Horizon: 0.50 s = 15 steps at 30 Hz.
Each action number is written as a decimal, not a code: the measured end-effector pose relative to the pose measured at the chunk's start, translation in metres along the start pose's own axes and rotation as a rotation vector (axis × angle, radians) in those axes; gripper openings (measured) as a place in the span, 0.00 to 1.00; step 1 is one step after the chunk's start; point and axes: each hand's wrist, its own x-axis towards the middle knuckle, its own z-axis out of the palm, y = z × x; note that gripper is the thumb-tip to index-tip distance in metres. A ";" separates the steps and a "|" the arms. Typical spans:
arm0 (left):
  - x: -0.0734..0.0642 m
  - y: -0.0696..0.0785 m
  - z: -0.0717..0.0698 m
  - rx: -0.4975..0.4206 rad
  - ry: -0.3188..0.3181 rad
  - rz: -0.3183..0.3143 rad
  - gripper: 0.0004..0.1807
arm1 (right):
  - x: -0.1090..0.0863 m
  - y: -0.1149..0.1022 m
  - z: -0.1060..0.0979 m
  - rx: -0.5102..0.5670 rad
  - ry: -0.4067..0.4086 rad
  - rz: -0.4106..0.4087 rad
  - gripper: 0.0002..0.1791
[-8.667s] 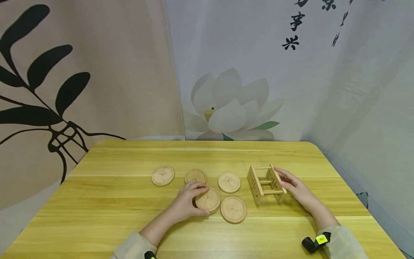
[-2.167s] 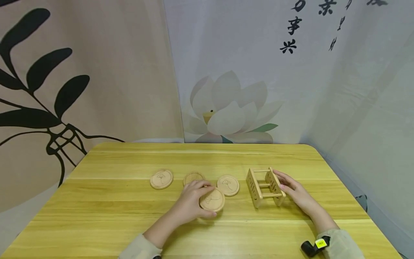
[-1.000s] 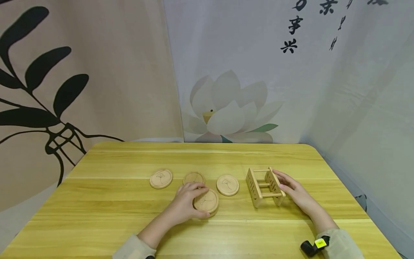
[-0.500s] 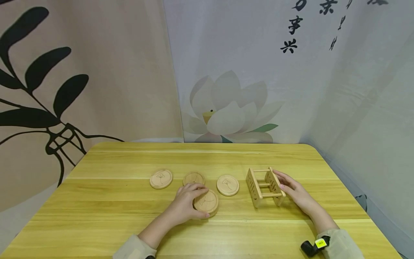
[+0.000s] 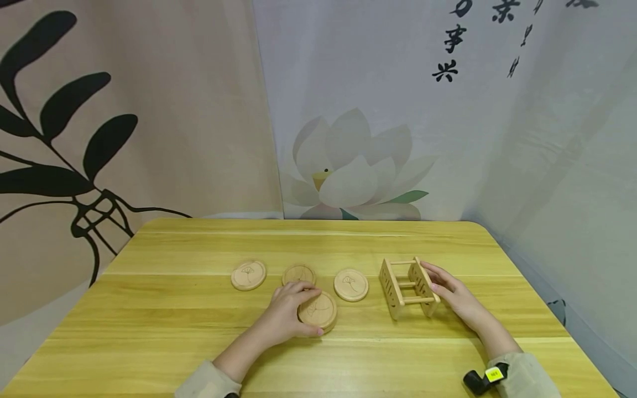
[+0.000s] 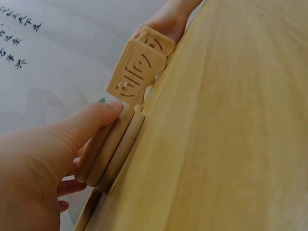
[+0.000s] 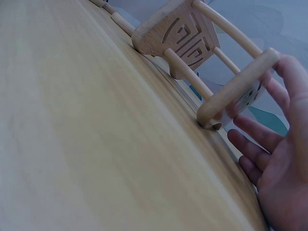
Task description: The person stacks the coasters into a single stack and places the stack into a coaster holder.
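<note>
My left hand grips the edge of a small stack of round wooden coasters, thumb at the near side and fingers at the far side. The top coaster bears a carved ginkgo leaf. In the left wrist view the stacked coasters show as thick discs one against another by the table, under my thumb. My right hand holds the right end panel of a wooden coaster rack, thumb against its outer face. In the right wrist view several fingers are spread beside that panel.
Behind the left hand lies a partly covered coaster. Single coasters lie to the left and between stack and rack. All rest on a yellow wood-grain table backed by printed curtains.
The coaster that lay right of the stack 8.7 s ago is gone from there, and the stack looks thicker. The left hand moved left with a coaster after 2.2 s ago; both hands are still since.
</note>
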 end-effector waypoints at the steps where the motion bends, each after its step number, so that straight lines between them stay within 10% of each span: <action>1: 0.000 0.000 0.000 0.004 0.001 0.001 0.45 | 0.000 0.000 0.000 0.001 0.001 0.000 0.27; 15: 0.004 0.006 -0.001 0.033 0.014 0.016 0.46 | 0.000 0.002 0.000 -0.003 0.007 -0.002 0.27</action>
